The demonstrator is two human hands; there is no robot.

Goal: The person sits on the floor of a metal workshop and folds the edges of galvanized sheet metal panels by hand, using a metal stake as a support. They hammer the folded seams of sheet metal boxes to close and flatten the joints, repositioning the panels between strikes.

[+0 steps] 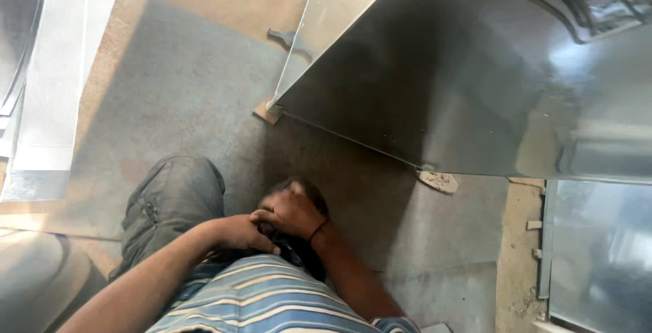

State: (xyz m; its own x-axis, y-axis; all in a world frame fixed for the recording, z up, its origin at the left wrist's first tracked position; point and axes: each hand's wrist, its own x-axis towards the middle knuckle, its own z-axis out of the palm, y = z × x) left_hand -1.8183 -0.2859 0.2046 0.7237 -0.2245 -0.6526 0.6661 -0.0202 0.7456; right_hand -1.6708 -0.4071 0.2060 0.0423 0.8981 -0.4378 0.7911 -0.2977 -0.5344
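My left hand and my right hand meet close to my body, just above my striped shirt. The right hand lies partly over the left, fingers curled, with a dark band on its wrist. A small dark object shows beneath and between the hands; its kind is hidden, and I cannot tell which hand grips it. My knee in grey trousers is bent up just left of the hands.
A large sheet-metal box stands ahead on the right, its corner resting on a small wooden block. Flat metal sheets lie at the far left and another sheet at the lower right. The floor is grey concrete.
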